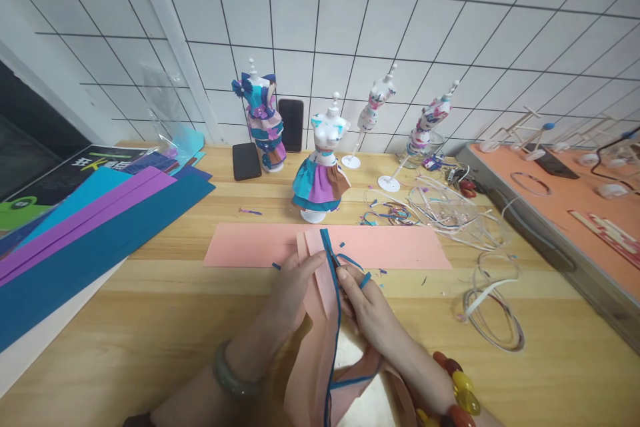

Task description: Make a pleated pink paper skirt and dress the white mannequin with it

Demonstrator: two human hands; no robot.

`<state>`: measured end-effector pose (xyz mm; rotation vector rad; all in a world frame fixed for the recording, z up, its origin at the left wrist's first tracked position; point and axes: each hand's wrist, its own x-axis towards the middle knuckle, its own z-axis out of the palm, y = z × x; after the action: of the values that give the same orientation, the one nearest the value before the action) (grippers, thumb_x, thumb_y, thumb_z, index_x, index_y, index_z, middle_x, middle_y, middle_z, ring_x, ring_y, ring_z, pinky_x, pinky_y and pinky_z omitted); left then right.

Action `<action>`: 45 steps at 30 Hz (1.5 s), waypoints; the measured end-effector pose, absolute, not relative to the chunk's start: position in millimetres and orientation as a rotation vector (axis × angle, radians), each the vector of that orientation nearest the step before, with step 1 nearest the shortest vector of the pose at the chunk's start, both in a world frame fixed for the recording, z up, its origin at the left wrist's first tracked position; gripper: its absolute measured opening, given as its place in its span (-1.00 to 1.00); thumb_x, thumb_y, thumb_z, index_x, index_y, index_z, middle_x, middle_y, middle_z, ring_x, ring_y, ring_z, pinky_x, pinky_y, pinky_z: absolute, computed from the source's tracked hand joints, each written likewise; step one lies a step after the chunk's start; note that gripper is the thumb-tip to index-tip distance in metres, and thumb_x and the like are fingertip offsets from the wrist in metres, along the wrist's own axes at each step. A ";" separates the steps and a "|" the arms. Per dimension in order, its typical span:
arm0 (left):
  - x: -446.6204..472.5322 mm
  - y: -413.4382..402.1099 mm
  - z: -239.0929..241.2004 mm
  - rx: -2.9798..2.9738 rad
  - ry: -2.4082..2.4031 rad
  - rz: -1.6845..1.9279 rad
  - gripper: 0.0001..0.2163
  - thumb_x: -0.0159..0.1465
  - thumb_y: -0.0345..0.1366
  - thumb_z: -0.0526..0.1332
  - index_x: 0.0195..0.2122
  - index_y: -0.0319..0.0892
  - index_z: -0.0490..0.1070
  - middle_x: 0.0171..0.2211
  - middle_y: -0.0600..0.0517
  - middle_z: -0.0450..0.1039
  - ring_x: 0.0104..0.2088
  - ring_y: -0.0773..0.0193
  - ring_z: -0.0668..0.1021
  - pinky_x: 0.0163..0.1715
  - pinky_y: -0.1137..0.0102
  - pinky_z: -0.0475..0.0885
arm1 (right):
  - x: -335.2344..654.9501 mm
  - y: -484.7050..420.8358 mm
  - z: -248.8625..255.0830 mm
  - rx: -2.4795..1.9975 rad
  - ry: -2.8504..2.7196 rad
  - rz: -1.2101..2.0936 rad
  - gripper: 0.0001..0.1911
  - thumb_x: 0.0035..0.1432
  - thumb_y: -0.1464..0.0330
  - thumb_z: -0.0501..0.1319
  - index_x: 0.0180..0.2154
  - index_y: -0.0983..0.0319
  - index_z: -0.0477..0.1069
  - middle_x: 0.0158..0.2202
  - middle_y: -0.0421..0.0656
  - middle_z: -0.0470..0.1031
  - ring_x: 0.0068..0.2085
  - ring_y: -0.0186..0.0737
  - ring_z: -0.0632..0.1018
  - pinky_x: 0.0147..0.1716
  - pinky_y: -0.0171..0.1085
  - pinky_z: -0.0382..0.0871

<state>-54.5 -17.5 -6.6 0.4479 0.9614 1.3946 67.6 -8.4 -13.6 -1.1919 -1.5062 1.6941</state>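
A long pink crepe paper strip (320, 340) with a teal edge hangs down in front of me, folded over itself. Its upper end is pinched between the thumb and fingers of my left hand (290, 290). My right hand (367, 303) is closed at the teal edge around a dark, slim tool that looks like small scissors, mostly hidden by the fingers. A narrow teal trimming (350, 260) curls away beside the right fingertips. Behind both hands, a flat pink paper sheet (400, 247) lies on the table.
Small white dress forms stand along the back, one in a ruffled skirt (323, 180), another in a layered dress (265, 120). Two phones (247, 161) are nearby. Coloured paper sheets (110, 240) lie left. Tangled cords (450, 210) and a coil (495, 320) lie right, beside an orange-topped surface (565, 213).
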 end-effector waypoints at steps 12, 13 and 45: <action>-48.2 -21.0 -4.2 0.481 0.971 1.345 -0.77 0.15 -0.32 0.25 -0.17 -0.27 0.51 -0.29 -0.09 0.60 -0.27 0.13 0.60 -0.25 0.35 0.45 | 67.8 -5.6 -4.4 -1.150 -1.554 1.547 -0.59 0.21 0.03 0.02 -0.45 0.22 0.25 -0.55 -0.27 0.27 -0.50 -0.32 0.31 -0.50 -0.38 0.26; -48.1 -21.0 -4.1 0.473 0.974 1.348 -0.77 0.14 -0.33 0.25 -0.18 -0.28 0.51 -0.30 -0.10 0.60 -0.28 0.13 0.60 -0.26 0.36 0.46 | 67.8 -5.4 -3.5 -1.144 -1.548 1.546 -0.60 0.20 0.04 0.02 -0.46 0.22 0.26 -0.53 -0.26 0.28 -0.47 -0.30 0.32 -0.45 -0.37 0.28; -56.9 -17.2 -9.4 0.513 1.051 1.380 -0.69 0.09 -0.26 0.29 -0.14 -0.25 0.50 -0.24 -0.07 0.59 -0.16 0.07 0.57 -0.13 0.30 0.41 | 68.0 -7.7 -13.9 -1.207 -1.551 1.666 -0.52 0.16 -0.08 -0.01 -0.50 0.17 0.09 -0.75 -0.42 0.05 -0.78 -0.48 0.08 -0.82 -0.45 -0.05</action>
<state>-56.9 -17.2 -9.4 0.5125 1.0507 1.3796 68.0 -7.7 -13.9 -1.2073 -1.5514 1.6662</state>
